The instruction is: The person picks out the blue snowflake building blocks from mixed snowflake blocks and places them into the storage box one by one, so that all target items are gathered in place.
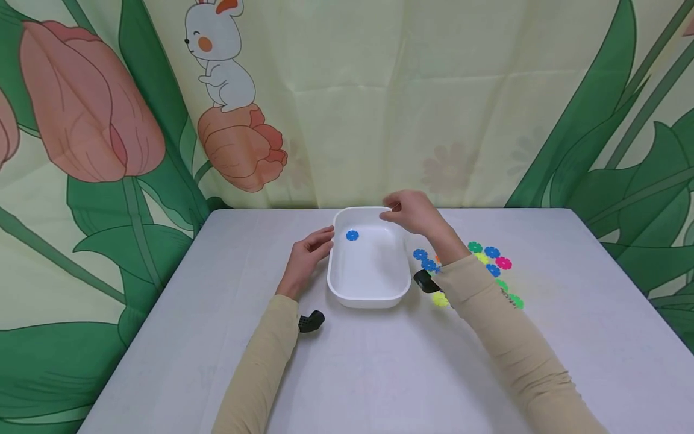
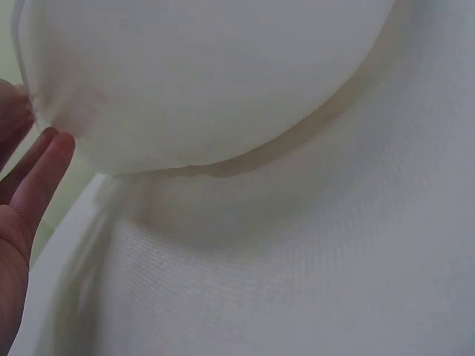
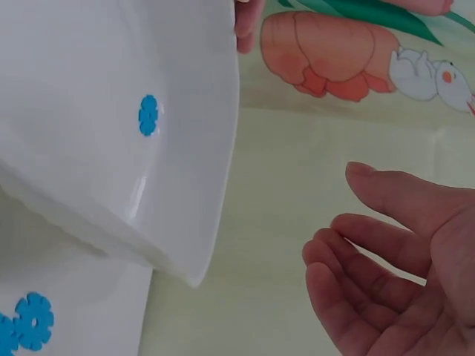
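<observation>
Nearest, the tan fabric sleeve [image 1: 504,337] of the right arm is stretched above the thin flower-shaped plastic pieces [image 1: 492,252] in blue, green, yellow and pink, so part of the group is hidden; the forearm should be carried high, so that none are dragged. These pieces are spread on the white cloth-covered tabletop [image 1: 347,374], right of the white rounded rectangular tray [image 1: 373,271]. At its left wall, the left hand [image 1: 305,260] is placed with fingers [image 2: 52,167] extended; the wall is touched by them and nothing is grasped. Light, even pressure is called for there, since the tray could probably be slid by a bump. Farther in, toward the far left corner, 1 blue flower-shaped piece [image 1: 352,235] is seen on the tray floor. By the far right corner, apart from the rim, the right hand [image 1: 416,212] is held with fingers [image 3: 386,241] loosely bent, thumb apart, nothing gripped. If the rim is to be grasped, thumb and fingers are best set on opposite sides of it.
</observation>
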